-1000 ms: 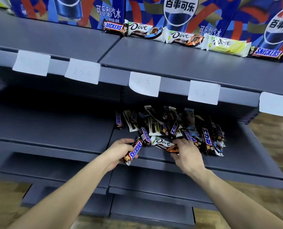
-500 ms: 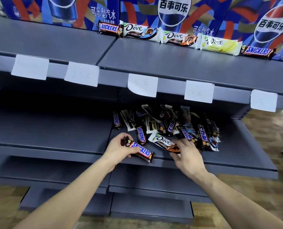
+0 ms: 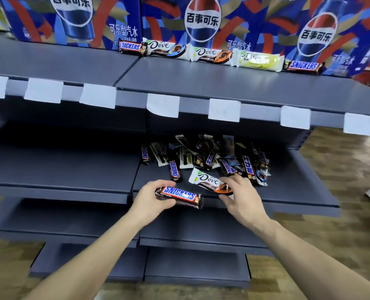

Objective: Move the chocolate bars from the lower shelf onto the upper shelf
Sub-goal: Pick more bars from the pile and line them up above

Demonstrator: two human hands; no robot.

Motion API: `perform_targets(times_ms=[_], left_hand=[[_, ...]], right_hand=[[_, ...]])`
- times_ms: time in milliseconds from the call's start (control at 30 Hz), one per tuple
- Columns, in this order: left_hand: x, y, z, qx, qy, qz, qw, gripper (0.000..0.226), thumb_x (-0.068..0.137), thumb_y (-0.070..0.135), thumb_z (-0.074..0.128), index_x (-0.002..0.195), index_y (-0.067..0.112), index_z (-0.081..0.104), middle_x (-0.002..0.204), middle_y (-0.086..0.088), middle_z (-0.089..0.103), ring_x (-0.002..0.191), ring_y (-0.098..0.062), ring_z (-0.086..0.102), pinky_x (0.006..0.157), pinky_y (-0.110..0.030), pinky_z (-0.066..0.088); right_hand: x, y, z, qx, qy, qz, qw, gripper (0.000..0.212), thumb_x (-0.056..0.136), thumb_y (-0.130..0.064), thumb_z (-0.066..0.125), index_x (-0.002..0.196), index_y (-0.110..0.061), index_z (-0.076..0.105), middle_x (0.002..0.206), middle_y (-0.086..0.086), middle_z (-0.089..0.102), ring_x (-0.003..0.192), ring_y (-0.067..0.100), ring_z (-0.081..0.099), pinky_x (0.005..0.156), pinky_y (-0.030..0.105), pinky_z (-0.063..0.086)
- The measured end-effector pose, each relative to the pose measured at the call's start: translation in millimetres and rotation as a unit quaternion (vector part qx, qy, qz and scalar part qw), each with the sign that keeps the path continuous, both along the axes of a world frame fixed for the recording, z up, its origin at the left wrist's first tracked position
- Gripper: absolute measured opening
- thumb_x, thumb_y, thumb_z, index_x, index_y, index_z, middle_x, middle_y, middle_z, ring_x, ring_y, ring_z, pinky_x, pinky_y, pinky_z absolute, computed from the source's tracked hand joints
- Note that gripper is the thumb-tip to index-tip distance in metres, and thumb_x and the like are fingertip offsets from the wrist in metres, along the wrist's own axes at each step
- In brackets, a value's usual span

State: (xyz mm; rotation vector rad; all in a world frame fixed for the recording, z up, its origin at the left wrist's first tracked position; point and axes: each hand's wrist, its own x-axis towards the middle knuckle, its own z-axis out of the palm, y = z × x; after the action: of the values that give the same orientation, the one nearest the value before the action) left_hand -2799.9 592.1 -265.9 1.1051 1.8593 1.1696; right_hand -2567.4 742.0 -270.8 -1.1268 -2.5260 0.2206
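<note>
Chocolate bars point(image 3: 210, 159) lie heaped on the lower shelf point(image 3: 287, 182), and five already stand in a row at the back of the upper shelf point(image 3: 223, 83), against the cola cartons point(image 3: 201, 20). Our left hand point(image 3: 151, 198) grips a Snickers bar point(image 3: 178, 197) by its left end, held level just off the shelf's front edge. Our right hand point(image 3: 240, 195) pinches a Dove bar point(image 3: 211, 184) at its right end, its far end resting near the pile. We judge both bars light and fairly stiff, with slick, crinkly wrappers; a grip across the body rather than on the crimped seal should stop them sliding or swinging as we lift them to the row above.
</note>
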Motion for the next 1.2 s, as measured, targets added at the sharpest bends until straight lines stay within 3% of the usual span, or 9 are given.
perform_targets(times_ms=[100, 167, 300, 433, 600, 700, 967, 1200], left_hand=[[27, -10, 16, 0.034, 0.080, 0.019, 0.996, 0.039, 0.078, 0.009, 0.076, 0.104, 0.037, 0.067, 0.102, 0.007, 0.057, 0.084, 0.000, 0.060, 0.075, -0.009, 0.046], [43, -18, 26, 0.061, 0.129, 0.008, 0.990, 0.035, 0.078, 0.008, 0.076, 0.101, 0.034, 0.068, 0.101, 0.013, 0.057, 0.089, 0.007, 0.056, 0.074, -0.004, 0.040], [65, -32, 42, 0.070, 0.244, -0.037, 0.966, 0.031, 0.076, 0.024, 0.080, 0.100, 0.039, 0.068, 0.104, 0.026, 0.055, 0.104, 0.005, 0.047, 0.083, -0.013, 0.037], [84, -43, 56, 0.100, 0.354, -0.043, 0.929, 0.031, 0.074, 0.032, 0.080, 0.101, 0.040, 0.068, 0.108, 0.026, 0.049, 0.112, 0.004, 0.032, 0.090, -0.018, 0.034], [106, -54, 74, 0.138, 0.462, -0.044, 0.875, 0.047, 0.082, 0.033, 0.073, 0.127, 0.033, 0.060, 0.108, 0.018, 0.052, 0.107, -0.005, 0.040, 0.094, -0.027, 0.039], [116, -57, 83, 0.150, 0.519, -0.052, 0.840, 0.044, 0.084, 0.034, 0.069, 0.126, 0.025, 0.061, 0.109, 0.012, 0.052, 0.102, -0.011, 0.045, 0.091, -0.030, 0.043], [134, -66, 108, 0.210, 0.575, -0.005, 0.791, 0.033, 0.078, 0.040, 0.074, 0.109, 0.032, 0.067, 0.103, 0.016, 0.060, 0.103, -0.012, 0.050, 0.093, -0.029, 0.035], [140, -68, 121, 0.226, 0.493, -0.002, 0.840, 0.033, 0.080, 0.029, 0.075, 0.112, 0.025, 0.068, 0.109, 0.013, 0.060, 0.100, -0.006, 0.053, 0.086, -0.022, 0.044]], right_hand=[[21, -11, 13, 0.029, 0.003, 0.013, 0.999, 0.050, 0.083, -0.027, 0.073, 0.130, -0.023, 0.057, 0.122, -0.006, 0.056, 0.110, 0.021, 0.049, 0.094, 0.031, 0.041], [35, -16, 23, 0.051, 0.006, 0.021, 0.998, 0.050, 0.081, -0.026, 0.073, 0.128, -0.023, 0.058, 0.120, -0.006, 0.056, 0.111, 0.019, 0.048, 0.096, 0.029, 0.039], [61, -23, 43, 0.067, 0.020, 0.025, 0.997, 0.049, 0.082, -0.022, 0.073, 0.128, -0.023, 0.059, 0.121, -0.007, 0.057, 0.111, 0.018, 0.047, 0.098, 0.028, 0.037], [81, -32, 65, 0.087, 0.036, 0.038, 0.995, 0.048, 0.081, -0.021, 0.072, 0.127, -0.022, 0.059, 0.119, -0.006, 0.058, 0.107, 0.018, 0.046, 0.096, 0.028, 0.040], [98, -42, 91, 0.109, 0.060, 0.055, 0.991, 0.046, 0.080, -0.022, 0.074, 0.125, -0.022, 0.062, 0.116, -0.006, 0.059, 0.103, 0.017, 0.047, 0.093, 0.029, 0.044], [105, -47, 105, 0.119, 0.076, 0.062, 0.988, 0.046, 0.078, -0.021, 0.075, 0.123, -0.022, 0.063, 0.115, -0.006, 0.060, 0.102, 0.019, 0.049, 0.093, 0.030, 0.045], [121, -52, 142, 0.142, 0.078, 0.071, 0.984, 0.048, 0.081, -0.024, 0.074, 0.127, -0.024, 0.060, 0.119, -0.007, 0.058, 0.105, 0.017, 0.047, 0.093, 0.026, 0.039], [130, -51, 163, 0.157, 0.088, 0.068, 0.981, 0.049, 0.079, -0.021, 0.074, 0.126, -0.023, 0.061, 0.117, -0.006, 0.058, 0.104, 0.018, 0.047, 0.091, 0.027, 0.041]])
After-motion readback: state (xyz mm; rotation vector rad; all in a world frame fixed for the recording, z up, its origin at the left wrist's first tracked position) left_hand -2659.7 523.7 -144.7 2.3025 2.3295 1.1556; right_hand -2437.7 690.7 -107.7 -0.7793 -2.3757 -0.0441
